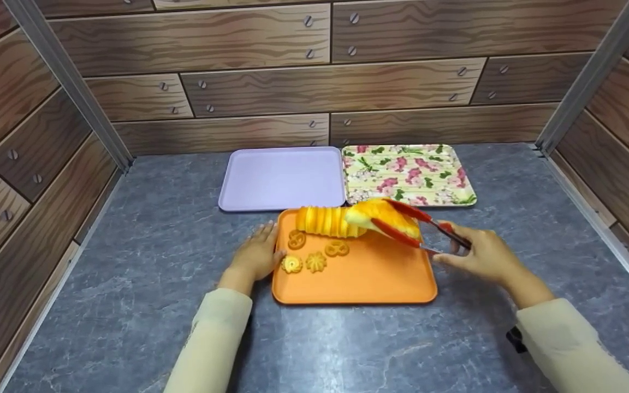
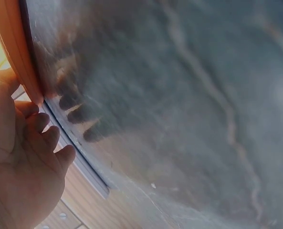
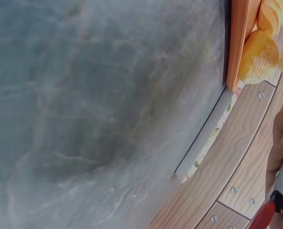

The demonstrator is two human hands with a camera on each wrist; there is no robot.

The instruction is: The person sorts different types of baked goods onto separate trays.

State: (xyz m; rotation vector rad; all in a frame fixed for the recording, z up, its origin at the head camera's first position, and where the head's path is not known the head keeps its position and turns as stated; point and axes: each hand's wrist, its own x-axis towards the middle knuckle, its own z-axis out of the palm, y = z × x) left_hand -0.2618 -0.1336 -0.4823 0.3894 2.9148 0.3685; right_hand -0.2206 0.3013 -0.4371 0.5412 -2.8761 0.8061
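Observation:
My right hand [image 1: 478, 254] grips tongs [image 1: 437, 232] with red ends. Between the tong ends is a golden-yellow bread [image 1: 372, 213], held over the upper right of an orange tray [image 1: 369, 284]. A ridged loaf [image 1: 325, 221] lies along that tray's far side, partly behind the held bread. Two pretzels [image 1: 337, 249] and two round cookies [image 1: 316, 262] lie at the tray's left. My left hand [image 1: 257, 254] rests against the tray's left edge, fingers extended and thumb at the rim. In the right wrist view, part of the tongs [image 3: 279, 200] shows at the lower right.
Behind the orange tray stand a lilac tray [image 1: 284, 177] on the left and a flowered tray [image 1: 407, 174] on the right, side by side. Wood-patterned walls [image 1: 254, 38] enclose the grey marbled tabletop [image 1: 145, 240]. A small black object [image 1: 516, 339] shows beside the right sleeve.

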